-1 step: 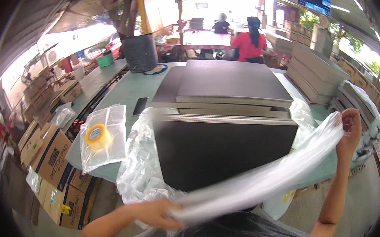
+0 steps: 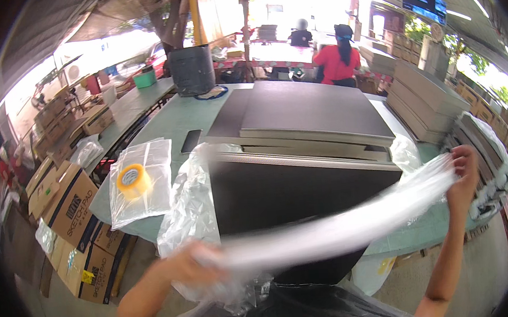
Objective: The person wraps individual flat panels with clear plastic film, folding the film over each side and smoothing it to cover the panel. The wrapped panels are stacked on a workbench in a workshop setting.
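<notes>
A long strip of clear plastic sheet (image 2: 329, 230), gathered and blurred by motion, stretches between my hands. My right hand (image 2: 463, 173) is raised at the right with its fingers closed on one end. At the lower left my left hand (image 2: 199, 263), smeared by motion, grips the other end. Behind the strip, a stack of black boards (image 2: 303, 184) leans tilted against the table's near side, partly covered by it. Loose crumpled plastic (image 2: 181, 216) hangs at the stack's left side. More clear plastic (image 2: 311, 307) lies over something black close to my body.
On the green table (image 2: 160, 121) are black-covered boards (image 2: 315, 110), a phone (image 2: 191, 141), and a yellow tape roll (image 2: 133, 181) on folded plastic bags (image 2: 151, 210). Cartons (image 2: 69, 207) stand left. Grey board stacks (image 2: 421, 102) stand right. A person in red (image 2: 338, 61) is farther back.
My left hand has moved up and a little left with its end of the plastic sheet. The strip has risen across the black boards. My right hand has barely shifted.
</notes>
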Demonstrator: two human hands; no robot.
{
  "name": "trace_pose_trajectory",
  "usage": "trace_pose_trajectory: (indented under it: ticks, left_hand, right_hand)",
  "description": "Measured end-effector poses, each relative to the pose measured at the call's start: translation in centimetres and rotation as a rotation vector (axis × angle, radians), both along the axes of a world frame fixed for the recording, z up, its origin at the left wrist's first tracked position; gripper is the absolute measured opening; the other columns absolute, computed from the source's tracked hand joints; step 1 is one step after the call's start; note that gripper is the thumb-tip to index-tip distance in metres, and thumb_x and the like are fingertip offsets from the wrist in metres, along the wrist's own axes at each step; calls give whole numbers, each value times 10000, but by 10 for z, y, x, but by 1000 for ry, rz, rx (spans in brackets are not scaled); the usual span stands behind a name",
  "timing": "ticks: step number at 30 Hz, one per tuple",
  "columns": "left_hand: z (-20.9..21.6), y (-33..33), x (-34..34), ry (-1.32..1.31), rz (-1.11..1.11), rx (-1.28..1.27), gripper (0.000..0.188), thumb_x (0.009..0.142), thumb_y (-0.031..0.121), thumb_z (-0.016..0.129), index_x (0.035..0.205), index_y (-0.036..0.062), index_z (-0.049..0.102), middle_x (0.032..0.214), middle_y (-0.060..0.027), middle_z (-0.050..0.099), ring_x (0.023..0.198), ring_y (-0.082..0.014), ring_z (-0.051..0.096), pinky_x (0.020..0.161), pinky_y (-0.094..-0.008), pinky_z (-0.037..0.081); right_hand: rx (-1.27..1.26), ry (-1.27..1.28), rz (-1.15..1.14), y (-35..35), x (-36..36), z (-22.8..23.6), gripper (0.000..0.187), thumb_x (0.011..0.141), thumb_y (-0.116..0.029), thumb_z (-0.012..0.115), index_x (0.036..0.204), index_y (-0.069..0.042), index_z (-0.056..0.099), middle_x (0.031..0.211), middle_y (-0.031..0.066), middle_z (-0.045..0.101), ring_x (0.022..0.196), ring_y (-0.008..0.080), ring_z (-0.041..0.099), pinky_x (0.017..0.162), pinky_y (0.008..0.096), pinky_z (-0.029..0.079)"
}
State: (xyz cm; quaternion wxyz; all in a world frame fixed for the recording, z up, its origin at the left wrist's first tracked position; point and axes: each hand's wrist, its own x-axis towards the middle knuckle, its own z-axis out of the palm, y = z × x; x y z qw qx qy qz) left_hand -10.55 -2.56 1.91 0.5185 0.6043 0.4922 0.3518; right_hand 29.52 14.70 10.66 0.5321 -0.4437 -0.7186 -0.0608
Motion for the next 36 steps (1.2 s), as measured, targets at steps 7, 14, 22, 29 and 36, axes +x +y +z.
trace_pose_trajectory:
  ticks: [7, 14, 22, 29, 36]
  left_hand:
    - [-19, 55, -92, 910, 1051, 864, 325, 669, -26, 533, 981, 44, 479, 831, -125, 524, 772, -242, 528, 688, -294, 429]
    - [34, 68, -19, 936, 642, 797, 594, 634, -21, 573, 1188, 158, 452, 1082, -109, 457, 786, -227, 513, 681, -298, 437]
    - [29, 26, -14, 742, 606, 1071, 348, 607, 9, 620, 954, 14, 598, 749, -73, 540, 676, -181, 529, 578, -267, 444]
    - [-41, 13, -89, -420, 232, 45, 471, 535, 68, 653, 983, -12, 527, 623, -49, 542, 538, -147, 525, 484, -255, 407]
    - [-220, -19, -42, -79, 406, -460, 186, 666, 150, 621, 796, 22, 584, 710, -70, 581, 614, -147, 532, 522, -255, 404]
  right_hand:
    - [-75, -501, 331, -7, -62, -61, 364, 571, 43, 547, 923, -52, 540, 886, 118, 541, 871, 298, 509, 758, 382, 411]
    - [124, -478, -128, 4, -33, -57, 523, 593, 131, 472, 1075, -65, 529, 1073, 145, 457, 945, 294, 447, 812, 372, 354]
    - [-304, 28, 344, -13, 31, -48, 166, 575, 27, 597, 731, -23, 623, 727, 45, 523, 637, 148, 494, 573, 238, 382]
    - [-1097, 594, 959, 21, 66, -142, 383, 652, -84, 646, 1003, -1, 519, 864, 78, 565, 766, 158, 537, 660, 286, 443]
    - [-1846, 578, 478, -37, 58, -343, 343, 720, -117, 580, 1034, -1, 507, 929, 97, 573, 802, 191, 554, 685, 291, 445]
